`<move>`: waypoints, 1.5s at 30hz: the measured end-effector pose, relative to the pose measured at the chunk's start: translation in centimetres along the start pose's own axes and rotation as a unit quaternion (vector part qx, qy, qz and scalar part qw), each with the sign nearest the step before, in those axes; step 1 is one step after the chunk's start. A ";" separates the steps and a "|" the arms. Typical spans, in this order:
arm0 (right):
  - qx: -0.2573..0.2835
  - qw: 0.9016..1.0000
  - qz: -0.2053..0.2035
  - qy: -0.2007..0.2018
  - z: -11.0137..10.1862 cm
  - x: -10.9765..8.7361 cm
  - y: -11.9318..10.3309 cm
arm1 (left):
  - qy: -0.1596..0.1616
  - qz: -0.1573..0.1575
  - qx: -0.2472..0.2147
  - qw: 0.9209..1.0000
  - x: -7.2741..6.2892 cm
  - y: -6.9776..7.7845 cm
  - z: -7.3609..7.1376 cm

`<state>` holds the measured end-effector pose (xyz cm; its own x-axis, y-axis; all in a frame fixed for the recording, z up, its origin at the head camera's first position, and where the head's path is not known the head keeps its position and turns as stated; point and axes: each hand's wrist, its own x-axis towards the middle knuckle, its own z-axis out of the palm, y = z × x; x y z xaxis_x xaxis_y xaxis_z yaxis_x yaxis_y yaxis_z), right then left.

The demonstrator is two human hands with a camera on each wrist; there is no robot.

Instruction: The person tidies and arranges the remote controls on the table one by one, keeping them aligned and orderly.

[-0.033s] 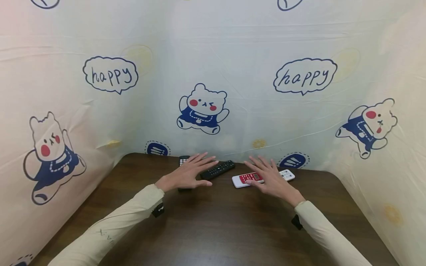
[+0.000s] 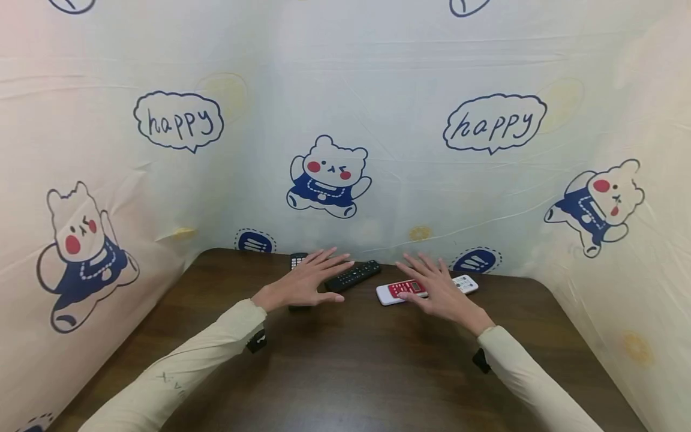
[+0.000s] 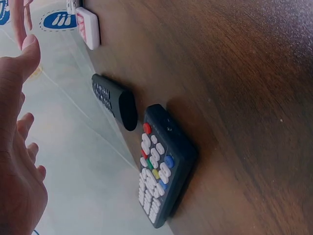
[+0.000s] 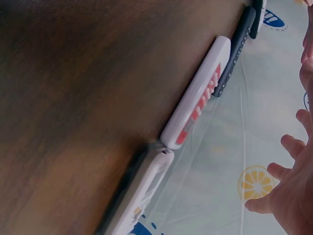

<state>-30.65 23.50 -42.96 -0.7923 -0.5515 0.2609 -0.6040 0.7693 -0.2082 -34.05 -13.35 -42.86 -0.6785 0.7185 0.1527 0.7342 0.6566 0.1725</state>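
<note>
Hovering over the brown table (image 2: 345, 372), the left hand (image 2: 305, 283) and the right hand (image 2: 439, 291) show in the head view with fingers spread and straight, neither gripping anything. Partly hidden beneath the left hand lies the white-keyed remote (image 2: 297, 260), its black body peeking out past the knuckles; just off that hand's fingers, on the inner side, rests the dark remote (image 2: 358, 273). Under the right hand's thumb and fingers sits the red-faced remote (image 2: 385, 294), and from that hand's outer side the white remote (image 2: 466, 284) sticks out. Beyond both sets of fingertips rises a patterned sheet (image 2: 399, 204). In the left wrist view, the left hand is apart from the remotes: the white-keyed remote is nearest to it, the dark remote just beside that, the red-faced remote farther out toward the right hand. In the right wrist view, the right hand is likewise apart, fingers fanned; nearest are the white remote and the red-faced remote, their ends meeting or almost so, with the dark remote beyond, toward the left hand.
</note>
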 end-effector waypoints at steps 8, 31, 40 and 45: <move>0.010 1.000 -0.004 -0.004 0.4 -0.2 0.3 | 0.008 0.005 -0.002 1.000 0.2 -0.1 0.5; 0.022 0.999 0.021 0.009 0.8 0.4 1.6 | 0.051 -0.025 -0.083 0.995 0.8 0.1 0.9; 0.029 0.999 0.034 -0.012 1.6 0.8 2.0 | 0.038 -0.038 -0.104 0.993 1.4 -0.4 1.7; 0.031 0.999 0.032 -0.011 2.1 1.0 1.9 | 0.035 -0.052 -0.105 0.993 1.5 -0.6 2.2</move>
<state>-32.74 23.75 -45.05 -0.8310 -0.5089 0.2245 -0.5553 0.7825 -0.2816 -35.50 -12.16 -44.91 -0.7554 0.6274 0.1891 0.6444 0.6587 0.3884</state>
